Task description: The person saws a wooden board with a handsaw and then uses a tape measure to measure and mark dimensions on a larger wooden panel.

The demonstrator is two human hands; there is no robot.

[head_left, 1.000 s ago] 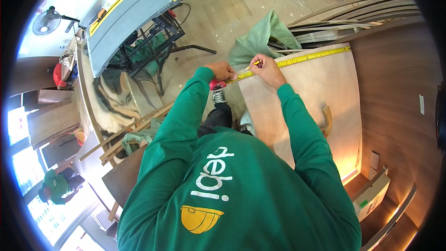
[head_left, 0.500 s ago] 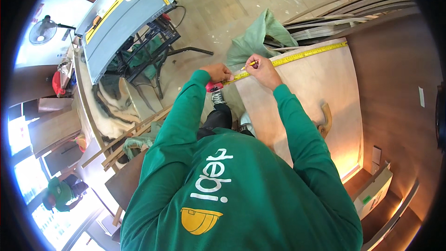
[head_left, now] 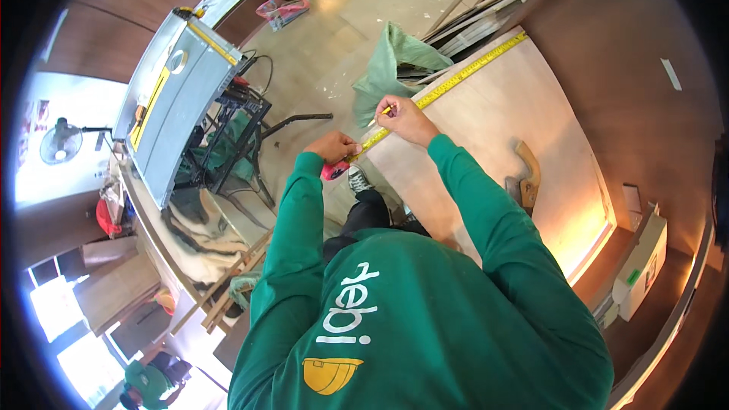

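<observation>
A pale wooden board (head_left: 486, 129) lies before me, and the yellow blade of a tape measure (head_left: 471, 70) stretches along its far edge. My left hand (head_left: 334, 148) is closed on the tape measure at the board's left end, its red case showing beneath the fingers. Just to the right, my right hand (head_left: 408, 121) pinches a yellow pencil (head_left: 387, 111) beside the blade, close to the board's left corner. A curved wooden-handled tool (head_left: 527, 175) rests on the board, right of my right forearm; its kind is unclear.
Beyond the board sit a green sack (head_left: 387, 61) and stacked wood strips (head_left: 486, 15). A grey table saw (head_left: 178, 91) on a black stand is at the far left. A brown panel wall (head_left: 615, 68) borders the right, with a cardboard box (head_left: 638, 266) below. Another person (head_left: 152, 383) is at lower left.
My view has turned, shifting the surroundings within it. Both hands keep their holds on the tape measure and pencil and stay near the board's left end.
</observation>
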